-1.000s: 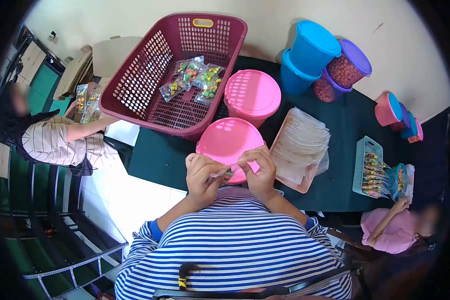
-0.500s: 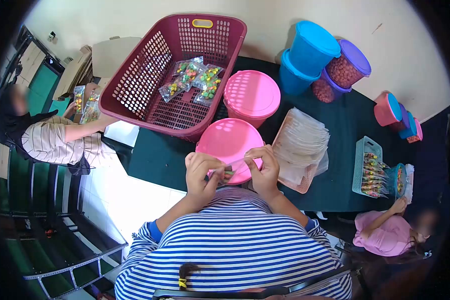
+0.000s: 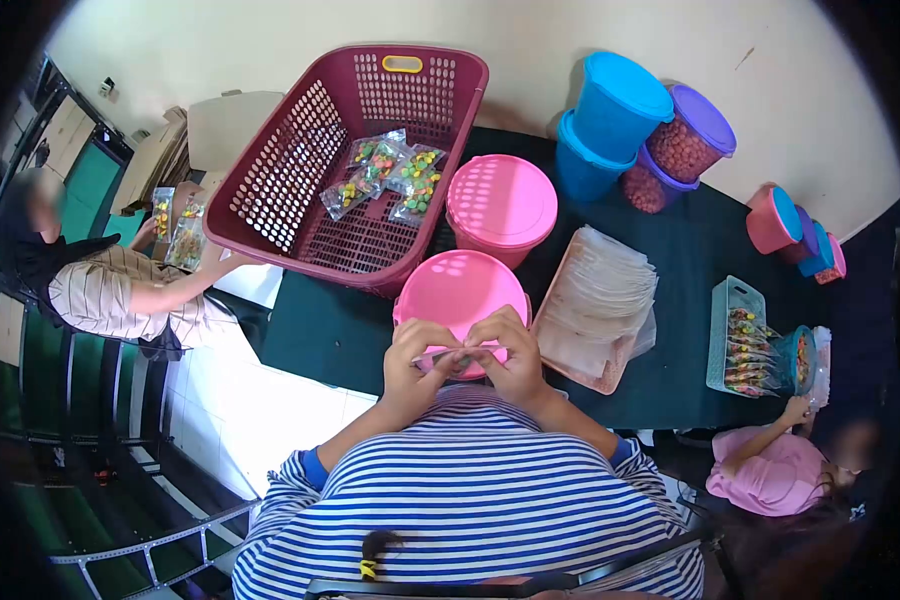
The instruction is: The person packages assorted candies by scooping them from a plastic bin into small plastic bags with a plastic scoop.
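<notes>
My left hand [image 3: 415, 375] and my right hand [image 3: 510, 362] are close together in front of my striped shirt. Both pinch the top edge of a small clear plastic bag [image 3: 432, 357]; its contents are mostly hidden by my fingers. Just beyond them stands a pink lidded tub [image 3: 460, 290], with a second pink tub [image 3: 502, 200] behind it. A pinkish tray [image 3: 610, 375] holding a stack of clear empty bags [image 3: 602, 290] lies to the right of my hands.
A maroon basket [image 3: 315, 262] with filled candy bags [image 3: 410, 175] stands at the back left. Blue tubs [image 3: 620, 100] and purple-lidded tubs [image 3: 692, 130] are at the back. A green basket [image 3: 718, 340] is right. One person sits left, another right.
My hands have come closer together along the bag's top edge, my right hand moving left. The whole view has shifted slightly, so the table things appear a little lower.
</notes>
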Demonstrator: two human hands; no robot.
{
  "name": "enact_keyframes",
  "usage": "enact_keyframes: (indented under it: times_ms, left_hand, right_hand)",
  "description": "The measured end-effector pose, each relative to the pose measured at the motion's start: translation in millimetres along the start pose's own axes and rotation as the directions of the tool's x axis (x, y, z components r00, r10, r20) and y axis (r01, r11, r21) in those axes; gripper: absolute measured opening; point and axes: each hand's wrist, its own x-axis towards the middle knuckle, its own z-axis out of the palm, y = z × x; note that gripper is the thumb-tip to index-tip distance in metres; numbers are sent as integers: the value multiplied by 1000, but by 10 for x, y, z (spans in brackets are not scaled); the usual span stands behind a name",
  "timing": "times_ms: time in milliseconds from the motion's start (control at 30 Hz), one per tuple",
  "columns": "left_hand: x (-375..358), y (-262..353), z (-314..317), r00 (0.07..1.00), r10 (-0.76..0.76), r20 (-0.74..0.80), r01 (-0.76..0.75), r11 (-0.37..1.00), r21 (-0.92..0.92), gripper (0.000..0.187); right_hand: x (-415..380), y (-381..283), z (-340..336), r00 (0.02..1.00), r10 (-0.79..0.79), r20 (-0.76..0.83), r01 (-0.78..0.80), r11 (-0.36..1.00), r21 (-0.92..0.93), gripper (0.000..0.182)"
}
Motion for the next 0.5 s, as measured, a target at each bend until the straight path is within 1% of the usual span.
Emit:
enact_keyframes:
  times_ms: [33, 100, 133, 200, 267, 300, 367, 500]
  left_hand:
    - [-9, 9, -3, 1000, 0, -5, 0, 1000, 0, 14]
    - [-25, 16, 0, 1000, 0, -13, 0, 1000, 1, 13]
    - [-31, 16, 7, 1000, 15, -28, -16, 1000, -10, 13]
    - [-24, 21, 15, 999, 29, -42, -30, 999, -20, 13]
    - [-3, 33, 29, 991, 90, -96, -88, 996, 27, 13]
    - [3, 33, 26, 991, 91, -96, -89, 996, 27, 13]
    - [10, 29, 9, 983, 155, -98, -147, 985, 86, 11]
    - [-12, -11, -5, 981, 153, -120, -142, 985, 99, 10]
  right_hand:
    - [-6, -1, 3, 1000, -2, -2, 2, 1000, -1, 12]
    - [-28, 5, 13, 998, -50, -35, 46, 995, -86, 11]
    - [-28, -5, 13, 998, -52, -34, 49, 995, -86, 11]
    - [-27, -38, 14, 994, -93, -51, 84, 984, -160, 11]
    - [-30, -66, 26, 992, -100, -74, 85, 979, -187, 10]
    - [-30, -74, 30, 990, -108, -95, 85, 973, -213, 10]
    - [-24, -82, 20, 989, -111, -100, 85, 970, -228, 10]
    - [-24, -63, 7, 989, -90, -115, 60, 969, -238, 9]
